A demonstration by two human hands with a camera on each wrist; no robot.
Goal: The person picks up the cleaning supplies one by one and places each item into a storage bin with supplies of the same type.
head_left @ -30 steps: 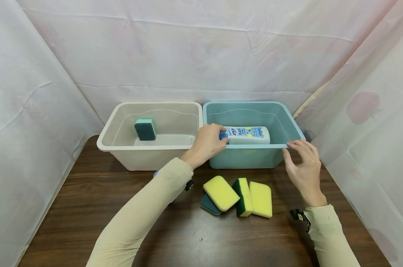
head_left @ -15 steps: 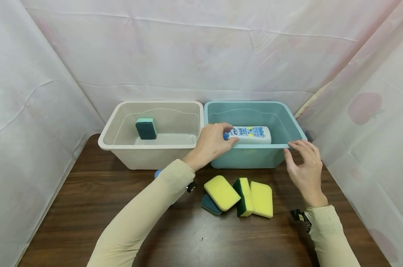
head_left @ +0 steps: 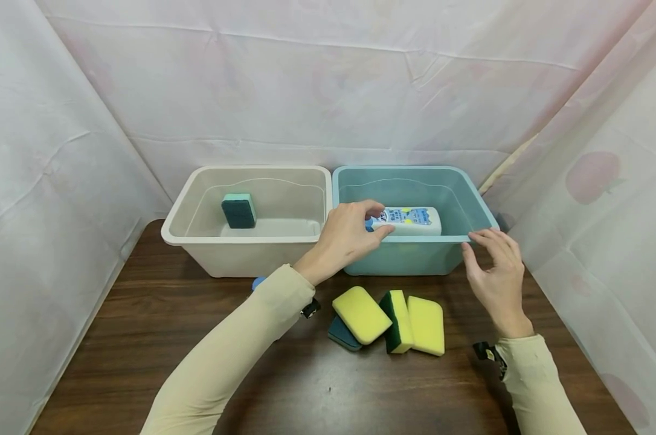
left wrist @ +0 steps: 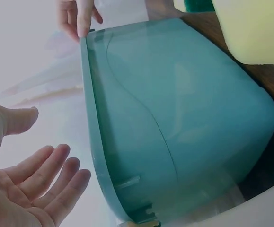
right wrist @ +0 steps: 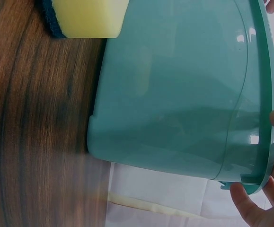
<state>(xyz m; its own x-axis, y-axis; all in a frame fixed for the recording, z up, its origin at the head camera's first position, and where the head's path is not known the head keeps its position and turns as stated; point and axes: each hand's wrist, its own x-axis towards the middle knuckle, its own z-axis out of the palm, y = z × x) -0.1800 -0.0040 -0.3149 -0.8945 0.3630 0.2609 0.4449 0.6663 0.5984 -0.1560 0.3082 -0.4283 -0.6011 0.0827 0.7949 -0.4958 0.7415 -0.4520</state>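
Note:
My left hand [head_left: 345, 237] is over the near left part of the teal bin [head_left: 398, 257]. Its thumb and fingers are spread apart, and the left wrist view shows nothing between them. Below that hand a white bottle [head_left: 417, 228] with a blue printed label lies on its side in the bin, its blue cap [head_left: 368, 225] partly hidden by the fingers. At the bin's front right corner my right hand [head_left: 493, 272] holds the rim, thumb in front and fingertips over the edge. The right wrist view shows the fingers [right wrist: 245, 208] around that corner.
Left of it stands a beige bin [head_left: 252, 260] holding a green sponge [head_left: 238, 211]. Yellow sponges [head_left: 362, 315] and a dark green one [head_left: 343, 334] lie in front of the teal bin. A blue-topped item [head_left: 258, 282] is mostly hidden behind my left forearm.
My left hand has let go of the bottle's cap and shifted slightly right, its thumb and fingers wider apart. The bottle lies about where it was. My right hand stays at the rim.

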